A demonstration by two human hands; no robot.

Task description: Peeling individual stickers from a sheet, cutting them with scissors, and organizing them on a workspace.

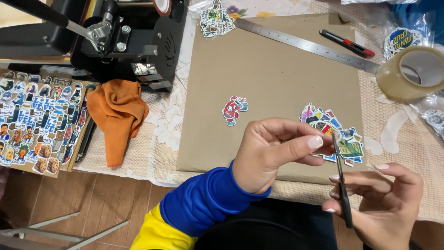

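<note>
Left hand (273, 150) pinches a small clear sticker piece (339, 135) between thumb and fingers. Right hand (386, 203), closed around black-handled scissors (342, 180), holds blades upright, tips touching the piece; right hand nearer.

Head camera, looking down, close over table (407, 134)

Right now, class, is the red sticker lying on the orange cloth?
No, the red sticker lies alone on the brown cardboard, apart from the orange cloth.
</note>
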